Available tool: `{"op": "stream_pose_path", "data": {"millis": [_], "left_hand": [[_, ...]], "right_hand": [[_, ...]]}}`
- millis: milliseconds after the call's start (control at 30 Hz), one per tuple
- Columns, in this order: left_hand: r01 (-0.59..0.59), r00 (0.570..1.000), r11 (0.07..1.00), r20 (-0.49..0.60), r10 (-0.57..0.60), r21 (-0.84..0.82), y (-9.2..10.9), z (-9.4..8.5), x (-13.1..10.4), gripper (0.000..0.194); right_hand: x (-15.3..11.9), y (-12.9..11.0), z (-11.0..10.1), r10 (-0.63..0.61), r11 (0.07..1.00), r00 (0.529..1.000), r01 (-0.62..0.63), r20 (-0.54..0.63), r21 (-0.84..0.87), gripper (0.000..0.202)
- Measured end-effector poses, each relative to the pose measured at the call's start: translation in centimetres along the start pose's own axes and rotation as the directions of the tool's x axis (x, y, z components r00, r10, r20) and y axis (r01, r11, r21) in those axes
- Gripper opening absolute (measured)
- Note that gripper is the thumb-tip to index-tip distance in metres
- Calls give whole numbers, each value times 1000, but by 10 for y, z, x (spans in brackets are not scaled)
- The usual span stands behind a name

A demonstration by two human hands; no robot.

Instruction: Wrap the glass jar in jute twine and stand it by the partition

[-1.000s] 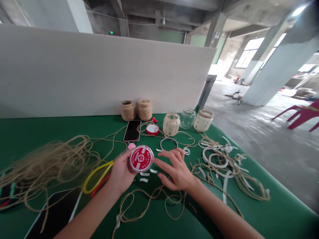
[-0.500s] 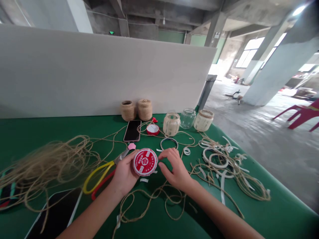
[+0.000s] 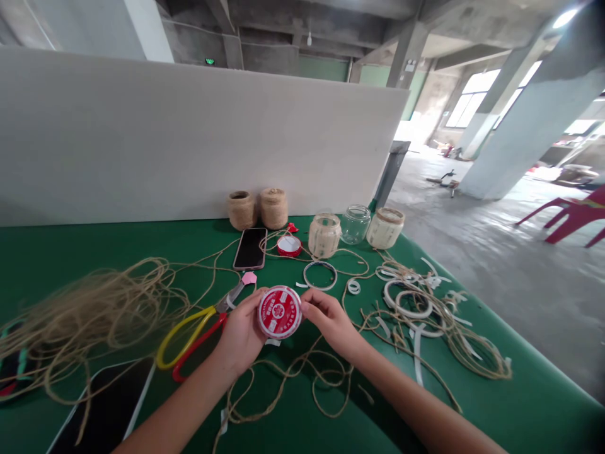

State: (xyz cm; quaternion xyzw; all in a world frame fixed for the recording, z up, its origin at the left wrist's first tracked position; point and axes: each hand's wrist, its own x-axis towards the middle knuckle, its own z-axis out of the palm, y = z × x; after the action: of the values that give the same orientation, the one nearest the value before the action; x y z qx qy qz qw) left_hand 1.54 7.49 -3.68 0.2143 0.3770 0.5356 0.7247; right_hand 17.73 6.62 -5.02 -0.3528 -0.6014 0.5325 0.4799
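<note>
My left hand [image 3: 244, 331] grips a round red case [image 3: 280, 312] by its left side, the printed red and white face turned up towards me. At the case's right rim, my right hand [image 3: 328, 318] has thumb and index finger pinched together; whether a thin strip or thread sits between them cannot be made out. Just left of my left hand lie scissors [image 3: 193, 337] with one yellow and one red handle. A loose length of jute twine [image 3: 283, 391] curls on the green table [image 3: 189, 416] below the case. Beyond it rests a dark-edged ring [image 3: 320, 288].
Two twine-wrapped jars [image 3: 242, 211], a phone [image 3: 250, 249], a red ring-shaped container [image 3: 289, 246] and several glass jars [image 3: 355, 224] stand or lie at the back. Tangled twine [image 3: 108, 309] spreads left, above a tablet [image 3: 106, 410]. More twine with white rings [image 3: 407, 299] lies right.
The round red case has shifted slightly right and down in my left hand. My right hand's fingers have closed from apart to a pinch at its rim.
</note>
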Motion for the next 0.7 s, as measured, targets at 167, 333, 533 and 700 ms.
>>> {"op": "stream_pose_path", "data": {"millis": [167,333,533,700], "left_hand": [[-21,999,999,32,22,-31,-4,-2,1,13],[-39,998,999,42,39,-19,-7,-3,2,7],[-47,998,999,39,48,-13,-7,-4,5,6],[-11,997,1000,78,13,-20,-3,-5,6,9]], "right_hand": [[2,-2,0,31,996,999,-29,-21,84,26],[2,0,4,47,955,999,-44,-1,293,24],[0,-2,5,23,950,999,-36,47,309,19],[-3,-6,1,-3,972,998,-14,70,235,18]]}}
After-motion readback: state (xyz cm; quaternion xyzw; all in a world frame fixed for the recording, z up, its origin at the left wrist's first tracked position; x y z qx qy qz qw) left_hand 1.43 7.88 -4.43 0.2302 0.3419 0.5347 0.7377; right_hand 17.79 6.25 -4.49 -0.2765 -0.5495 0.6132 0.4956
